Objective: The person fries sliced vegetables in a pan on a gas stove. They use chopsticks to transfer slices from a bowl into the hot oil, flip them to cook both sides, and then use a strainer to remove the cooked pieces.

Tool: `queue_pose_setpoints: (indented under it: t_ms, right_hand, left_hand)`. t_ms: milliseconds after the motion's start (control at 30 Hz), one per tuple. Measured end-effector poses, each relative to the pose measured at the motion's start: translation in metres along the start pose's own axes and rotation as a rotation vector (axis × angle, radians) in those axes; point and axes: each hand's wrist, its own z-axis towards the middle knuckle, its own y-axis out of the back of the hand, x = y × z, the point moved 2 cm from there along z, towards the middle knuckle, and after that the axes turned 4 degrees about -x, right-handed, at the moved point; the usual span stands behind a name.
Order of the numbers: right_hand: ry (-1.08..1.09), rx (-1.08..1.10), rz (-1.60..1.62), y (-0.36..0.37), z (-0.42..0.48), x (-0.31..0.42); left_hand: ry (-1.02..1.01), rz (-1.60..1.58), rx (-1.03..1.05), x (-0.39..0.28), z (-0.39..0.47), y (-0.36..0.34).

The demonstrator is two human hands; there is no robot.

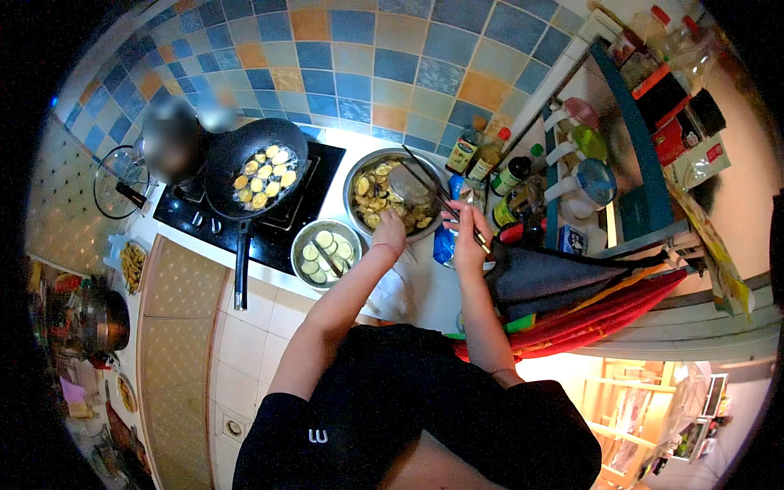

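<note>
My left hand (389, 231) reaches over the near rim of a large steel bowl (347, 197). Its fingertips are down among browned, fried vegetable slices (370, 187), so whether they pinch one is hidden. Long dark chopsticks (433, 188) are gripped in my right hand (468, 236), their tips over the bowl's far right side. A round greyish utensil (409, 184) rests in the bowl under the chopsticks. Just left, a smaller steel bowl (296, 269) holds pale battered-looking slices (331, 245) and a dark-handled utensil (327, 257).
A black wok (223, 190) with slices in oil sits on the black gas hob (282, 242), its handle (242, 269) jutting over the counter edge. Sauce bottles (463, 150) and a rack of ladles (640, 135) stand right. Cloths (588, 312) hang beside my right arm.
</note>
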Motion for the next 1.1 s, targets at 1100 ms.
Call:
queue_pose_setpoints:
  t_ms: [1100]
  right_hand:
    - [0.208, 0.717, -0.229, -0.357, -0.025, -0.052]
  left_hand:
    - [0.433, -1.365, -0.494, 0.298, -0.093, 0.310]
